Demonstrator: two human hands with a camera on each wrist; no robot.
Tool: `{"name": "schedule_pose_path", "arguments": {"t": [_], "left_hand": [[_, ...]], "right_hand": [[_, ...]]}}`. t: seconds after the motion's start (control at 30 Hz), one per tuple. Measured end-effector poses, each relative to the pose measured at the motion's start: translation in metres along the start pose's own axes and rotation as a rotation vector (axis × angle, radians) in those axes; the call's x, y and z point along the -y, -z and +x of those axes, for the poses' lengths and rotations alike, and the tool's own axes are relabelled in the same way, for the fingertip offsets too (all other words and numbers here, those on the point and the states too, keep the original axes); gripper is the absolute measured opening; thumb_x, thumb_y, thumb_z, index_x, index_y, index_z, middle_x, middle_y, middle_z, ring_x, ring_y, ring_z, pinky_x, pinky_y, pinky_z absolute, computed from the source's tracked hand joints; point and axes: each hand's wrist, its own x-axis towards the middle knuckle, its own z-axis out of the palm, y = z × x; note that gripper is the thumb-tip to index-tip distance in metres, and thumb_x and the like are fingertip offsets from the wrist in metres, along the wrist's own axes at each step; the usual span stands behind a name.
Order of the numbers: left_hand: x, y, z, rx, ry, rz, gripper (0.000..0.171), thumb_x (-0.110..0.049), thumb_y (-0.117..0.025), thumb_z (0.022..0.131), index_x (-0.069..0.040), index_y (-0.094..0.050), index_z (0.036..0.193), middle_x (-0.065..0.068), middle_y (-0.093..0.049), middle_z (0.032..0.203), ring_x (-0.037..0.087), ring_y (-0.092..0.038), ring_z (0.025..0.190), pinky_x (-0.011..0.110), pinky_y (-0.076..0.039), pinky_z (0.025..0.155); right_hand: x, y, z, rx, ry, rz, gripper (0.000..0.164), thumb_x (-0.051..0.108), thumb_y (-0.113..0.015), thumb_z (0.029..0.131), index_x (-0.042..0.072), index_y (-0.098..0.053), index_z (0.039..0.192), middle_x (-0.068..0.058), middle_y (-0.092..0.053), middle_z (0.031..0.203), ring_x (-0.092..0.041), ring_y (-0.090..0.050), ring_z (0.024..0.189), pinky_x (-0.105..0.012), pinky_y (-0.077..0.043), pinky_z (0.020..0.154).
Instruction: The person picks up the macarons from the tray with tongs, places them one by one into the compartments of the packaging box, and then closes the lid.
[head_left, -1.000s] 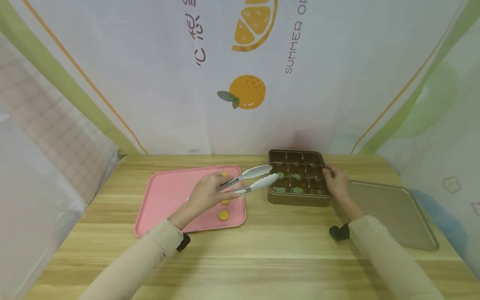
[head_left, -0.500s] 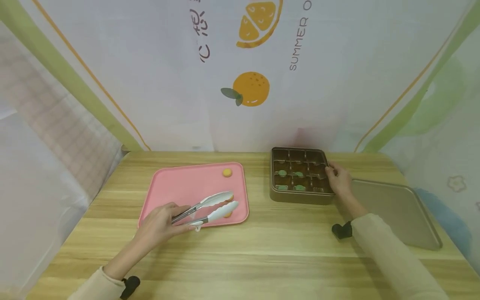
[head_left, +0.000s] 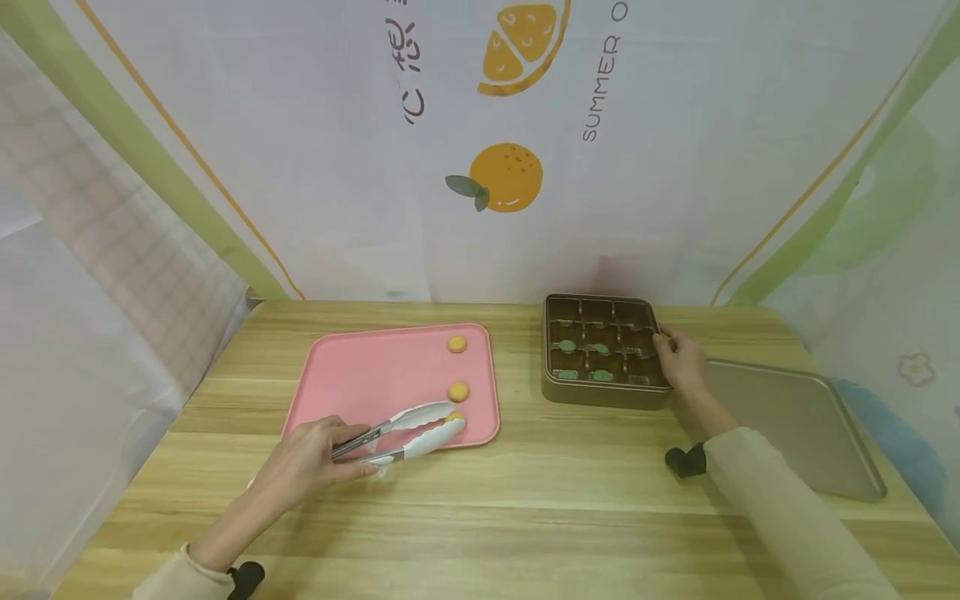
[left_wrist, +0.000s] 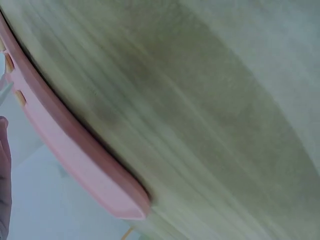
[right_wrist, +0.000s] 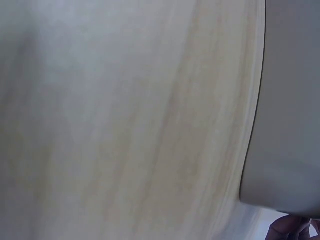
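In the head view my left hand point(head_left: 303, 462) holds a pair of tongs point(head_left: 408, 425) with white scalloped tips, spread apart over the pink tray point(head_left: 360, 367). Three small round yellow cookies point(head_left: 457, 392) lie in a line along the tray's right side. The nearest cookie sits between or just behind the tong tips; which of the two, I cannot tell. My right hand point(head_left: 682, 362) grips the right rim of a brown divided box point(head_left: 607, 396). Several green round pieces point(head_left: 567, 346) sit in its front left compartments. The left wrist view catches the tray's edge point(left_wrist: 85, 155).
A flat gold-brown lid or tray point(head_left: 787, 425) lies on the wooden table point(head_left: 525, 517) right of the box, partly under my right forearm. A printed cloth point(head_left: 337, 208) hangs behind the table's back edge.
My left hand has drawn the tongs back from near the box, leftward and down to the tray's front cookie. My right hand stays on the box. The view has shifted slightly.
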Motion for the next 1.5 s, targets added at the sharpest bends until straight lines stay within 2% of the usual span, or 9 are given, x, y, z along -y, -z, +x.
{"name": "schedule_pose_path", "arguments": {"t": [0.2,0.47,0.57,0.8,0.93,1.17,1.33,1.5], "left_hand": [[0.001,0.006,0.008,0.041,-0.035,0.014,0.049,-0.031,-0.082,0.069,-0.003,-0.071,0.106,-0.004,-0.059,0.075,0.002,-0.039,0.060,0.019,-0.036,0.052],[0.000,0.013,0.017,0.098,-0.055,0.048,0.056,-0.043,-0.080,0.067,-0.005,-0.071,0.107,-0.004,-0.058,0.074,0.003,-0.036,0.058,0.019,-0.031,0.048],[-0.001,0.013,0.019,0.102,-0.058,0.069,0.056,-0.045,-0.079,0.067,-0.006,-0.072,0.107,-0.005,-0.058,0.073,0.003,-0.036,0.058,0.019,-0.031,0.048],[-0.003,0.015,0.025,0.116,-0.096,0.098,0.048,-0.037,-0.081,0.068,-0.005,-0.073,0.103,-0.006,-0.053,0.068,0.003,-0.033,0.057,0.019,-0.029,0.049],[-0.005,0.016,0.027,0.131,-0.090,0.114,0.047,-0.035,-0.082,0.067,-0.005,-0.073,0.103,-0.006,-0.052,0.067,0.003,-0.032,0.056,0.019,-0.027,0.048],[-0.005,0.013,0.028,0.139,-0.075,0.093,0.044,-0.037,-0.080,0.069,-0.008,-0.074,0.101,-0.007,-0.055,0.068,0.003,-0.035,0.056,0.019,-0.030,0.049],[-0.003,0.012,0.026,0.137,-0.071,0.074,0.044,-0.037,-0.080,0.069,-0.009,-0.074,0.102,-0.007,-0.055,0.068,0.003,-0.035,0.056,0.019,-0.030,0.049],[-0.002,0.012,0.026,0.130,-0.082,0.064,0.043,-0.035,-0.081,0.069,-0.008,-0.074,0.101,-0.008,-0.055,0.068,0.002,-0.036,0.056,0.019,-0.031,0.049]], "right_hand": [[-0.002,-0.001,0.001,-0.009,-0.004,0.018,0.041,0.019,-0.040,0.101,-0.008,-0.045,0.133,-0.021,-0.055,0.092,-0.010,-0.042,0.058,-0.023,-0.038,0.049],[-0.002,0.000,0.001,-0.005,-0.003,0.014,0.042,0.018,-0.040,0.101,-0.008,-0.045,0.133,-0.021,-0.055,0.092,-0.011,-0.043,0.061,-0.023,-0.039,0.051],[-0.002,-0.001,0.001,-0.010,0.002,0.013,0.041,0.018,-0.040,0.101,-0.008,-0.045,0.133,-0.021,-0.055,0.091,-0.010,-0.043,0.060,-0.023,-0.039,0.050],[-0.004,-0.001,0.001,-0.012,0.017,0.019,0.041,0.018,-0.041,0.101,-0.009,-0.046,0.132,-0.016,-0.054,0.085,-0.007,-0.041,0.056,-0.022,-0.038,0.048],[-0.003,-0.001,0.001,-0.010,0.016,0.011,0.041,0.018,-0.041,0.101,-0.008,-0.046,0.132,-0.015,-0.053,0.082,-0.008,-0.040,0.055,-0.023,-0.038,0.048],[-0.002,-0.002,0.001,-0.025,0.000,0.019,0.040,0.018,-0.041,0.101,-0.007,-0.048,0.131,-0.021,-0.058,0.087,-0.010,-0.047,0.061,-0.024,-0.040,0.051],[-0.002,-0.001,0.001,-0.016,0.000,0.015,0.040,0.019,-0.041,0.101,-0.007,-0.047,0.131,-0.021,-0.057,0.088,-0.010,-0.044,0.060,-0.024,-0.039,0.050],[-0.002,-0.001,0.000,-0.018,0.007,0.024,0.041,0.018,-0.040,0.101,-0.008,-0.047,0.131,-0.026,-0.058,0.095,-0.014,-0.046,0.065,-0.024,-0.040,0.052]]}}
